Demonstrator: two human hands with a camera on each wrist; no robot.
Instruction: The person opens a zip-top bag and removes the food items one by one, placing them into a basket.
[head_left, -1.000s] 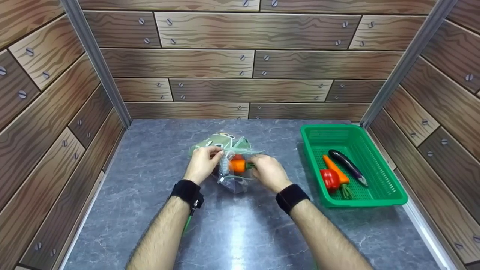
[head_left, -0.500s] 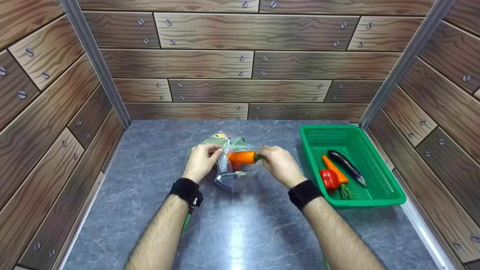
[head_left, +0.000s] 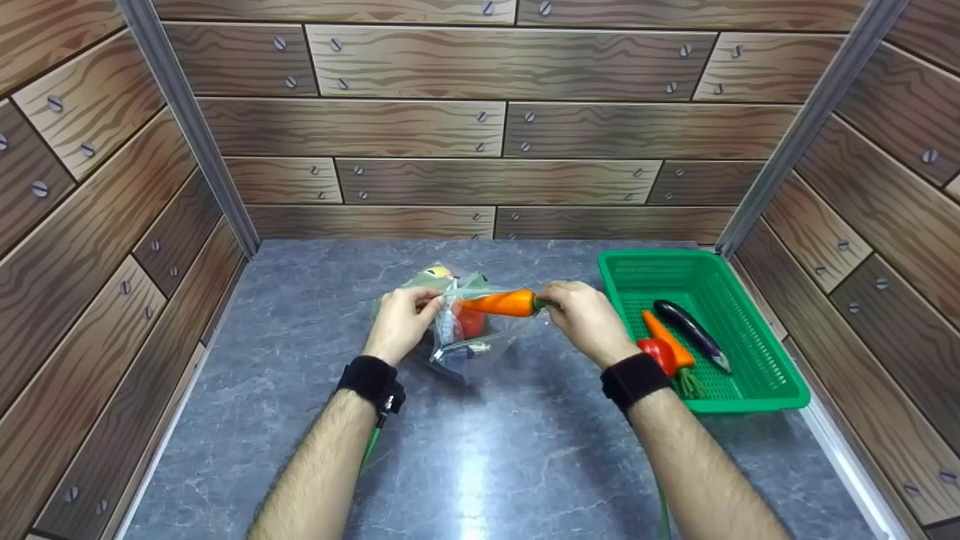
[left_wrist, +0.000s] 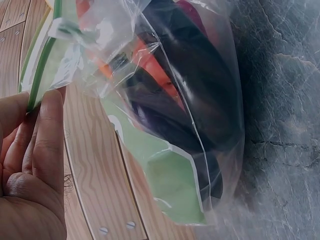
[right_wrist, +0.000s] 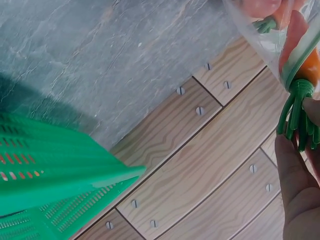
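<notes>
Landmark: the clear plastic bag [head_left: 457, 330], lying on the grey bench [head_left: 480, 465].
Left hand [head_left: 401, 322]: on the bag's left side, fingers pinching its green-edged mouth [left_wrist: 40, 65].
Right hand [head_left: 589, 319]: to the bag's right, fingers closed on the green stalk end of an orange carrot [head_left: 501, 303].
Carrot: held level above the bench, its tip at the bag's mouth, the rest outside.
Inside the bag: something red and something dark; neither can be made out clearly.
Green basket [head_left: 780, 375]: well to the bag's right, holding an aubergine [head_left: 686, 322], another carrot [head_left: 671, 341] and a red pepper [head_left: 656, 354].
Handling: carrot probably light, stiff and smooth; the stalk or thick end gives the surest hold. Bag film is limp and slippery, best held at the rim.
</notes>
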